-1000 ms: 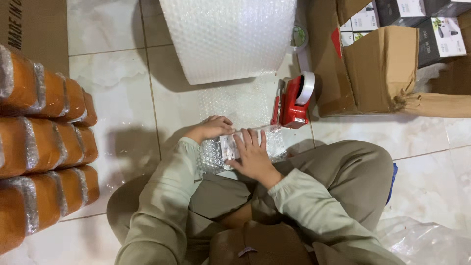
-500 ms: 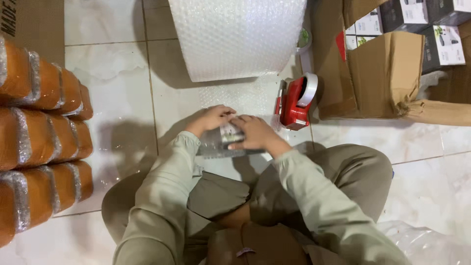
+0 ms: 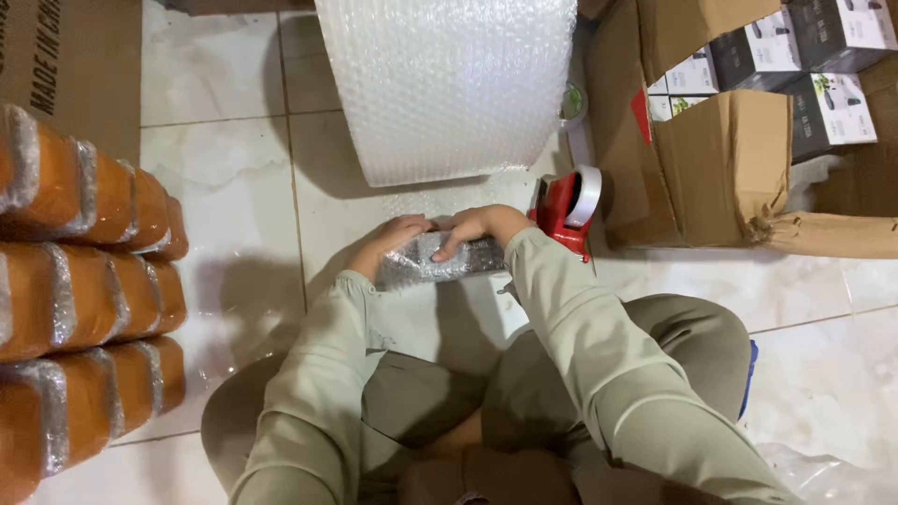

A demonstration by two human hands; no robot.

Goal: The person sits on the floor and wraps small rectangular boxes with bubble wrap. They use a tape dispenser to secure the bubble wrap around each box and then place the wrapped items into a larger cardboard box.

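Both hands have slid farther from the body since the earlier frames, carrying the bubble-wrapped parcel (image 3: 440, 261) out along the floor toward the big roll. The left hand (image 3: 393, 237) lies curled over the parcel's left end, fingers bent down on the wrap, grasping it. The right hand (image 3: 472, 227) presses on the top toward the right end, fingers spread flat over the film; whether it grips or only presses, I cannot tell. The parcel is a short, boxy bundle, its surface crinkled and glossy, lying on a clear sheet of bubble film that runs from the roll across the pale marble-look tiles (image 3: 234, 187).

One wide roll of bubble wrap (image 3: 449, 84) stands at the far side, knobbly and translucent white. One red tape dispenser (image 3: 566, 204), with a white tape roll on it, sits just right of the right hand, nearly touching the sleeve. On the right, an open brown cardboard carton (image 3: 720, 168) holds several small printed boxes (image 3: 823, 108), dark and white; about six show. On the left, three rows of orange wrapped bundles (image 3: 84, 290) are stacked, each banded with shiny film. A cardboard sheet (image 3: 70, 56) lies at the far left. Crossed legs in olive trousers fill the near middle, and the sleeves hide the floor beneath them.
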